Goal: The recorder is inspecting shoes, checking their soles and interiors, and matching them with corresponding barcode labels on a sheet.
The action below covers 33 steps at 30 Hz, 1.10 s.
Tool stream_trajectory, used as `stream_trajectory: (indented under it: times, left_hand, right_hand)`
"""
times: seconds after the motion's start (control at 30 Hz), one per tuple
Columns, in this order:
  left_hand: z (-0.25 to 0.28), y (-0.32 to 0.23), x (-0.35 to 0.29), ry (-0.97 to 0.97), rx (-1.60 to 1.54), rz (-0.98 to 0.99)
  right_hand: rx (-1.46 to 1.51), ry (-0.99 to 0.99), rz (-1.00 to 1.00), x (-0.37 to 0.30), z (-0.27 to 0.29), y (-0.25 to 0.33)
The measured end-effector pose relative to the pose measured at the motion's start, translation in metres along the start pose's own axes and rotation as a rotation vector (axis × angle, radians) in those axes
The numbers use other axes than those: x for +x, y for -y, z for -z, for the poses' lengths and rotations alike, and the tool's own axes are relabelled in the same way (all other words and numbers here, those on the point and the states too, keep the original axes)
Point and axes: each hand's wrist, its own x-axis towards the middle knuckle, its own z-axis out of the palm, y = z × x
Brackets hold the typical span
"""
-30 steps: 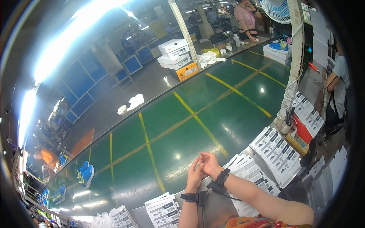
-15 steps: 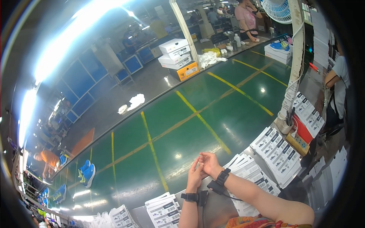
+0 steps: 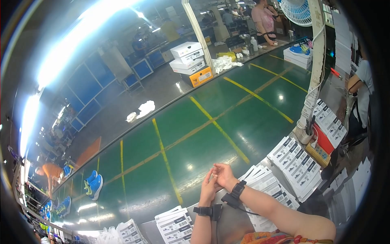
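My left hand (image 3: 208, 189) and my right hand (image 3: 224, 176) meet over the near edge of the green conveyor belt (image 3: 183, 150). Their fingers are curled and touch one another, and no object shows in or between them. A black strap with a small device circles each wrist. Beside my left forearm lies a stack of printed label sheets (image 3: 174, 225). More label sheets (image 3: 268, 191) spread under and beyond my right forearm, next to another thick stack (image 3: 294, 166). Farther left on the belt sits a pair of blue running shoes (image 3: 94, 186).
A white post (image 3: 313, 73) rises at the right, with a pen cup (image 3: 304, 133) and a power strip (image 3: 318, 153) at its foot. Shoe boxes (image 3: 187, 59) stand beyond the belt. Co-workers in orange (image 3: 52, 171) and pink (image 3: 264, 20) stand at the line.
The belt's yellow lines and the blue shoes have shifted slightly right. The co-worker in orange has moved an arm, and the one in pink has shifted a raised hand. My hands stay put.
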Motion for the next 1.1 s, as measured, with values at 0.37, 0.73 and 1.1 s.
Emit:
stream_trajectory:
  times: [0.37, 0.73, 1.1]
  left_hand:
    - [-0.0078, -0.0058, -0.0034, -0.030, 0.043, 0.022]
    - [-0.0093, -0.0066, -0.0040, -0.030, 0.047, 0.026]
    - [-0.0092, -0.0062, -0.0036, -0.033, 0.033, 0.024]
  right_hand:
    - [-0.024, -0.001, 0.001, -0.0009, 0.0000, -0.0005]
    - [-0.028, 0.004, 0.005, -0.0017, -0.0004, 0.0002]
    - [0.000, -0.003, -0.010, 0.0005, 0.0016, 0.0006]
